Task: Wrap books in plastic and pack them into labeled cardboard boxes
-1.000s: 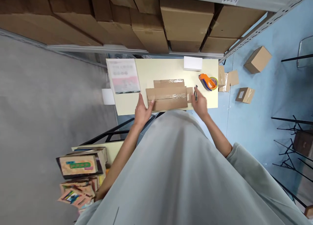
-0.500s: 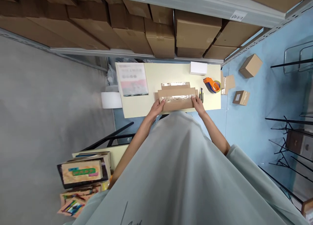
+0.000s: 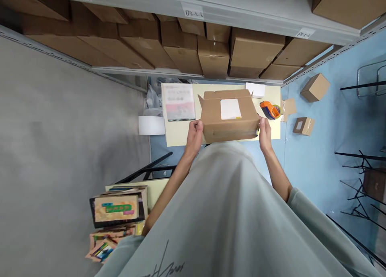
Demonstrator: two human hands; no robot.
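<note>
A brown carton point(image 3: 227, 127) stands open-flapped over the near part of the tabletop point(image 3: 177, 135), tilted so that its labelled side shows; whether its base touches the surface cannot be told. The left grip point(image 3: 195, 137) pinches its left end and the right grip point(image 3: 265, 134) its right end, thumbs and fingers closed on the board. Holding it well, I'd say, means pressing in evenly from both ends, only firmly enough that the walls stay square, with both sides level and the loose flaps clear of the fingers; too hard a squeeze could bow the thin board. By count, there is one held carton, bearing one white label point(image 3: 230, 109); one orange tape dispenser point(image 3: 270, 110) lying just beyond the right grip; one small white box point(image 3: 255, 90) at the far edge; and one printed sheet point(image 3: 180, 103) to the left. One white roll point(image 3: 151, 125) sits beside the tabletop's left end. Three floor cartons point(image 3: 315, 87) show at the right, one partly hidden. Those on the shelf point(image 3: 262, 15) overlap too much to count surely, but three handwritten tags point(image 3: 192, 11) show along its edge.
</note>
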